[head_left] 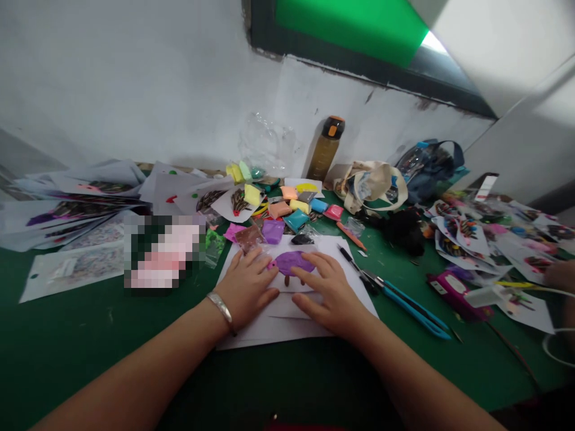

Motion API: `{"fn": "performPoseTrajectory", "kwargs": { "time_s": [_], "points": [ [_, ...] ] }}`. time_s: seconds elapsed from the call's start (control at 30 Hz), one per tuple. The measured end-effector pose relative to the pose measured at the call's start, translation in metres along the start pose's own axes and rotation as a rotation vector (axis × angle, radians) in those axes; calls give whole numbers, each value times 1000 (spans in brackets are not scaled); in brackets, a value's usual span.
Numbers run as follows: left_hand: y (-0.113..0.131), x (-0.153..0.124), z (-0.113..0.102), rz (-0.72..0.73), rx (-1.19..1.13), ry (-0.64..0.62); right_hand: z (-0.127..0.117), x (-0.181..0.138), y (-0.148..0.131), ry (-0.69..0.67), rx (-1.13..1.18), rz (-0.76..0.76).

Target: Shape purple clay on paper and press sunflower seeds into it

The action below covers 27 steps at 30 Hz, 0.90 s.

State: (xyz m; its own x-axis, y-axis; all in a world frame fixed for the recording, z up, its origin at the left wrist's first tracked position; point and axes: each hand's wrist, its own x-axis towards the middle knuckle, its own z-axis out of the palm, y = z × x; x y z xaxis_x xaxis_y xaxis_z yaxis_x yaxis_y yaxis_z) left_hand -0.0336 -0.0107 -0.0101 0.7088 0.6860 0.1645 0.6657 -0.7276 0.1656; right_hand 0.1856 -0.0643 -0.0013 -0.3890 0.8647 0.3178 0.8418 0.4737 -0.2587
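A flat purple oval of modelling clay (290, 261) lies on a stack of white paper (296, 311) in front of me. Small brown pieces show below its lower edge, and a pink bit sits at its left end. My left hand (249, 284) rests on the paper with fingers stretched, its fingertips at the oval's left end; a silver bangle (220, 306) circles the wrist. From the right, my right hand (330, 290) spreads its fingers, the tips touching the purple clay. Neither hand grips anything.
Packets of coloured clay (296, 220) lie beyond the paper. Right of it are a black pen (350, 258) and blue-handled scissors (413, 308). A bottle (326, 149) stands by the wall near a cloth bag (372, 185). Decorated sheets (90, 191) pile up left; another person's hand (559, 275) shows far right.
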Motion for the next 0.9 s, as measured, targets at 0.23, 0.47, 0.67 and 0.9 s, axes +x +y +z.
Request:
{"fn": "performPoseTrajectory", "kwargs": {
  "time_s": [0.23,0.47,0.67,0.9],
  "points": [
    [0,-1,2,-5,31,-9,-1,8,0,-187,-94,-62],
    [2,-1,0,-27,23,-54,3,9,4,-139,-40,-26],
    [3,-1,-1,-32,33,-54,3,11,2,-172,11,-7],
    [6,-3,-2,-37,42,0,-1,8,4,-201,22,-33]
  ]
}}
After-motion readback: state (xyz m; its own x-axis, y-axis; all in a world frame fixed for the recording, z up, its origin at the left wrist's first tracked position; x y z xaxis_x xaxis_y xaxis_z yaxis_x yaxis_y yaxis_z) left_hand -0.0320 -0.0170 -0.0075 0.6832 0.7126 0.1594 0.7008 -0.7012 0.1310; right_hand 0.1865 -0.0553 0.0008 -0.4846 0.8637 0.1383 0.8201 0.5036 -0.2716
